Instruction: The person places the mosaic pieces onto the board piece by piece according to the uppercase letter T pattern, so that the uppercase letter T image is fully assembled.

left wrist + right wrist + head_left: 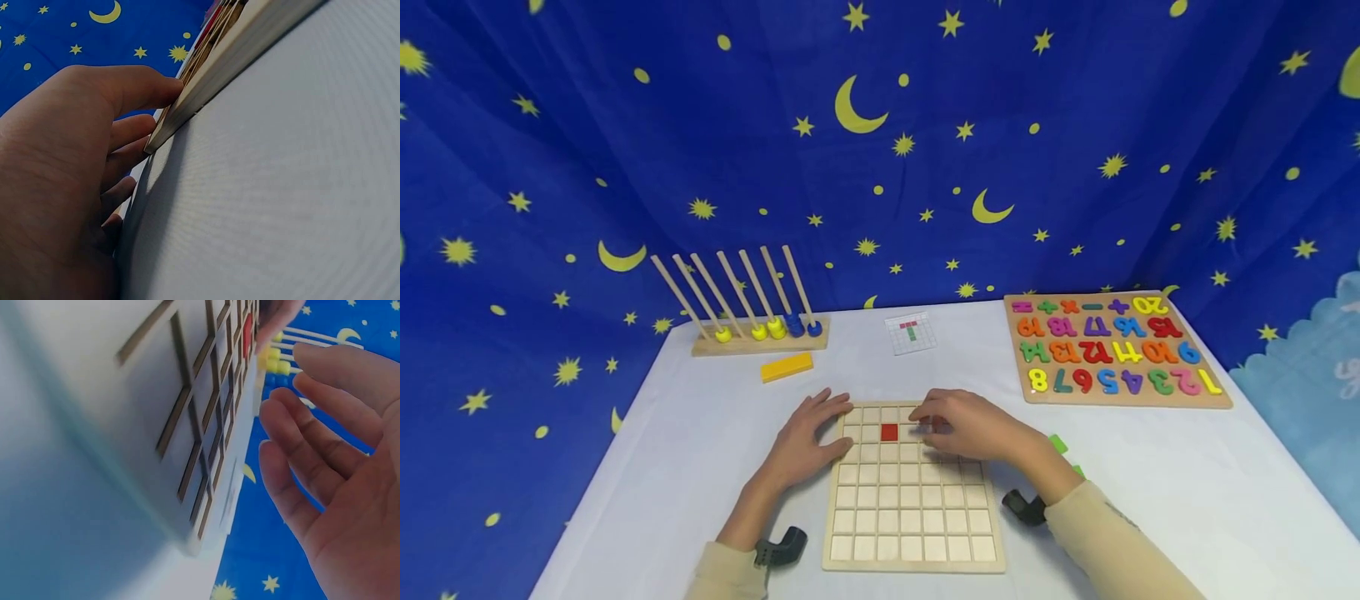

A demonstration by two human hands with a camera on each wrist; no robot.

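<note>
Gridded wooden board (911, 497) lay flat on the white table (625, 500), in front of the person. Left to right: peg abacus (741, 346) stood at the back, yellow block (787, 367) just in front of it. Left hand (801, 442) was at the board's upper left, fingers spread and relaxed, thumb resting on the rim; steadying rather than gripping, by my reading. The board looked stiff, light enough for one hand, and likely to skid if nudged; best held by the rim, clear of the cells. One red tile (889, 432) lay in the second row from the top, third cell from the left. I judged it rigid, very light, smooth, hard to break; a fingertip pinch on opposite edges seemed surest, since the cell walls left scant room. Right hand (966, 425) hung over the upper rows to the tile's right, fingers loosely bent and apart, nothing visible in its grasp. Farther right, green tiles (1058, 444) lay beside the forearm (1054, 472), number puzzle (1165, 402) behind them.
</note>
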